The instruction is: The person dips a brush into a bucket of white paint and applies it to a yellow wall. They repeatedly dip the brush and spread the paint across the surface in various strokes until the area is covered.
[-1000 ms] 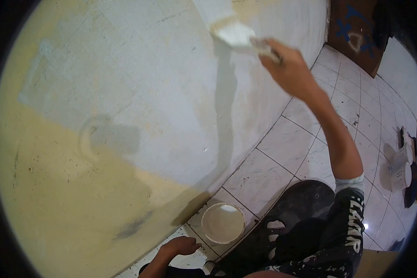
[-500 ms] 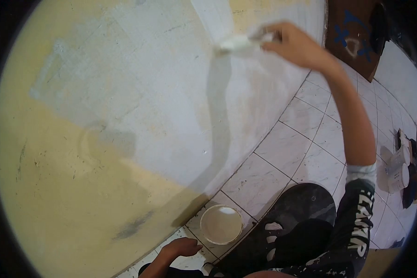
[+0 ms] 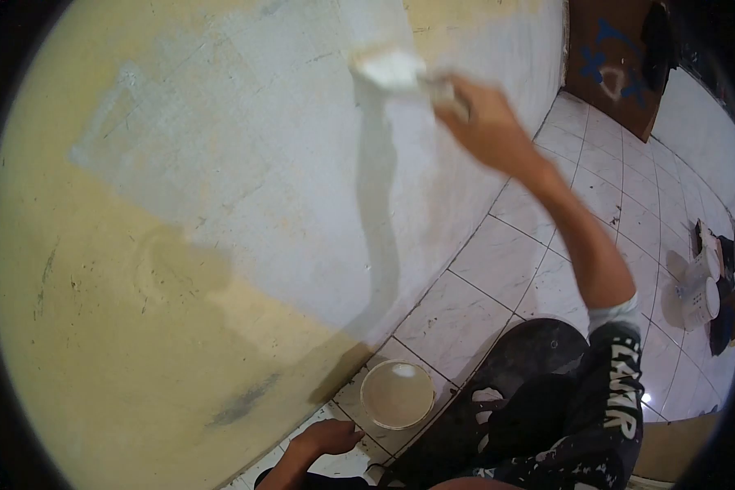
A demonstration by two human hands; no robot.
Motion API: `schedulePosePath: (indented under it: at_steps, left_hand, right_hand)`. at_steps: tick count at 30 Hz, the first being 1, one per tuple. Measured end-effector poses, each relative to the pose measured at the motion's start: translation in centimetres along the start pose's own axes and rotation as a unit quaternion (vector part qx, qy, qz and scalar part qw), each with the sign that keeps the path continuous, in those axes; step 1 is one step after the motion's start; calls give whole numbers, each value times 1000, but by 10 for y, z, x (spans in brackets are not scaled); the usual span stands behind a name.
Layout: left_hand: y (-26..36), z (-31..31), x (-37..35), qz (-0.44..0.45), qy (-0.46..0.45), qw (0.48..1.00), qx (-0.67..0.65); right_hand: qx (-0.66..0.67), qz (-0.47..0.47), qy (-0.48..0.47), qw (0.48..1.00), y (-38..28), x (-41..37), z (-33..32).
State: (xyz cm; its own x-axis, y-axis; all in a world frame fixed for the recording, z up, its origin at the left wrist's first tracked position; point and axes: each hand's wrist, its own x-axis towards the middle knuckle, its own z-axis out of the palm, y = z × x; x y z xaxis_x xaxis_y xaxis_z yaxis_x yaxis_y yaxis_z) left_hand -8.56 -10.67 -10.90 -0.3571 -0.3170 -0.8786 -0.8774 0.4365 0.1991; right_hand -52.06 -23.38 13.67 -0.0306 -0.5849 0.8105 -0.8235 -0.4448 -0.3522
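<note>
Near the top of the view, my right hand (image 3: 482,122) is closed around the handle of a paint brush (image 3: 390,70), whose whitish bristles lie at the wall (image 3: 269,155). The wall is partly pale white and partly yellow, and my arm's shadow falls across it. Low in the view, my left hand (image 3: 335,437) hangs beside a round bucket (image 3: 397,395) of pale paint on the floor, apart from its rim. Its fingers are curled, and what they hold, if anything, is hidden.
White floor tiles (image 3: 457,318) run along the foot of the wall. A dark rounded seat or board (image 3: 551,347) lies below me. White containers (image 3: 700,302) stand at the right, and a brown panel with blue marks (image 3: 608,69) is at the upper right.
My right hand has moved left and slightly down with the brush, which is now turned more broadly to view. The left hand has barely moved.
</note>
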Motion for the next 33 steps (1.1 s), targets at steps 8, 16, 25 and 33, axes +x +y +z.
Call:
schedulePosePath:
  at_steps: [8,16,25,33]
  left_hand:
    - [-8,6,10,11,-11,1000,6]
    - [-17,5,48,43,-110,990,-73]
    - [-90,20,83,113,-157,945,-264]
    - [-51,1,57,71,-148,966,-200]
  right_hand:
    - [53,219,-244,943,32,-100,-14]
    - [-81,128,-245,958,30,62,-72]
    - [-48,93,-82,991,-53,198,-185]
    - [1,-21,31,999,48,114,-68]
